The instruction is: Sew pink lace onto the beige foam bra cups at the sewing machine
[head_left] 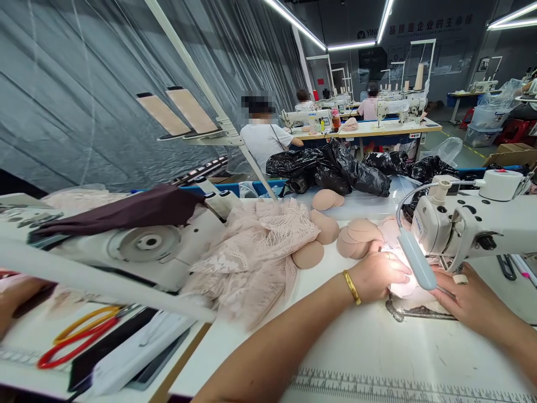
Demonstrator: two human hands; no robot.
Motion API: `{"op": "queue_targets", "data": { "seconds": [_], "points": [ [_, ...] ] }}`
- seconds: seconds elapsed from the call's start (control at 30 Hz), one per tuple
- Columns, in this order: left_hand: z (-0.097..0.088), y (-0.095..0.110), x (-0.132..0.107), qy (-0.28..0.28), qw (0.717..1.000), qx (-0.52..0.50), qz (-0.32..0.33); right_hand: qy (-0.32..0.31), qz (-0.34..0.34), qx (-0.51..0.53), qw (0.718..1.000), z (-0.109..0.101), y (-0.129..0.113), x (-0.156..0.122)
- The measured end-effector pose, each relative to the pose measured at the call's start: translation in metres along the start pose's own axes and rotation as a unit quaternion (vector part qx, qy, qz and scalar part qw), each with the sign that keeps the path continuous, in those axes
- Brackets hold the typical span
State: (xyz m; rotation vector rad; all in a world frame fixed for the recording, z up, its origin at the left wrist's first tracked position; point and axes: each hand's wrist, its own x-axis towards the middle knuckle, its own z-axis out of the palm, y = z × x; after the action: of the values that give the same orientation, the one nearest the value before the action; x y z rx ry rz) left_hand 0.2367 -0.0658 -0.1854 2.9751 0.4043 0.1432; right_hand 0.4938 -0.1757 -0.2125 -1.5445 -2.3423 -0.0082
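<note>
Holding pink cloth under sewing machine with bent-fingered left hand and flat right hand. Bulging black bags behind, insides hidden.

Left hand palm down, knuckles up, fingers bent and pointing right, tips lost in glare. Left forearm bare, runs up diagonally from bottom centre. Right hand flat, palm down, fingers stretched left, near the left hand. Right forearm enters from right edge.
</note>
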Motion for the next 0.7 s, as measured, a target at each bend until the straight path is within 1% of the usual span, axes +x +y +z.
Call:
{"op": "queue_targets", "data": {
  "seconds": [0.17, 0.37, 0.57, 0.7],
  "points": [
    [0.0038, -0.0017, -0.0007, 0.017, 1.0, -0.009, 0.0, 0.0, -0.001, -0.01, 1.0, -0.0005, 0.0006, -0.0001],
    [0.0041, -0.0018, -0.0005, 0.016, 1.0, -0.003, 0.005, 0.009, -0.003, 0.0, 1.0, 0.0001, 0.001, -0.0019],
    [0.0038, -0.0046, 0.0004, 0.004, 1.0, -0.015, -0.001, 0.032, 0.039, 0.035, 0.998, -0.0007, 0.0027, -0.0053],
    [0.0052, -0.0049, 0.001, 0.013, 1.0, -0.011, -0.01, 0.022, 0.057, 0.051, 0.997, 0.0001, 0.0048, -0.0043]
  ]
}}
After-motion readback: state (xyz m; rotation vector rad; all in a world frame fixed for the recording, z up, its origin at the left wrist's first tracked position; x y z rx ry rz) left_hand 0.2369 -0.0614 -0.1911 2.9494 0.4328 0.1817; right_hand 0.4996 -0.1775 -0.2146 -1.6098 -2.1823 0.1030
